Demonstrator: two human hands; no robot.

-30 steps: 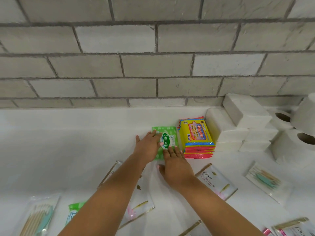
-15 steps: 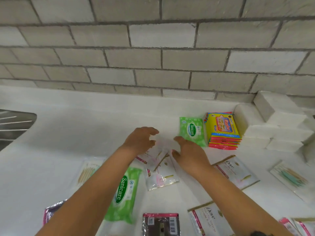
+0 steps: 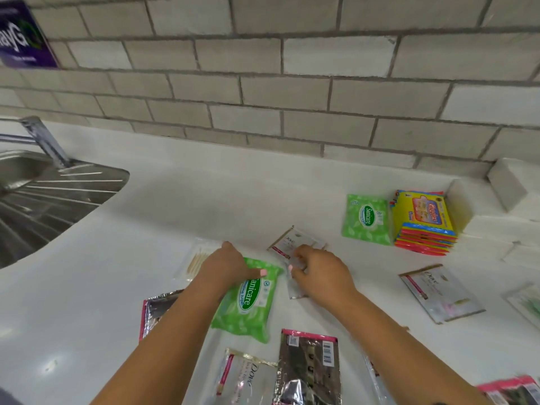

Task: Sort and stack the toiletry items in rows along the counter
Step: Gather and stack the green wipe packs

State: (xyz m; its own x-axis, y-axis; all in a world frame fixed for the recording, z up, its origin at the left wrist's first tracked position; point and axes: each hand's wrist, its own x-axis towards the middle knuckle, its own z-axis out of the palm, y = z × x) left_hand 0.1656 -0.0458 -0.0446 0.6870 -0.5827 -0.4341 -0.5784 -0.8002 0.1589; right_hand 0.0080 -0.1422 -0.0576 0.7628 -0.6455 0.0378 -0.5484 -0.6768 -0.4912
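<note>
My left hand grips the top end of a green Sanicare wipes pack lying mid-counter. My right hand hovers just right of it, fingers curled over a clear Dove sachet; whether it holds the sachet I cannot tell. A second green Sanicare pack lies flat near the wall, beside a stack of yellow-and-red packs. A cotton-swab packet lies partly under my left hand.
More Dove sachets, silver sachets with pink edges and white tissue blocks are scattered about. A steel sink with drainboard and tap sits at left. Brick wall behind.
Both hands left the far green pack by the wall and drew back towards me. My left hand has now come down on the nearer green pack. The camera swung left, revealing the sink.
</note>
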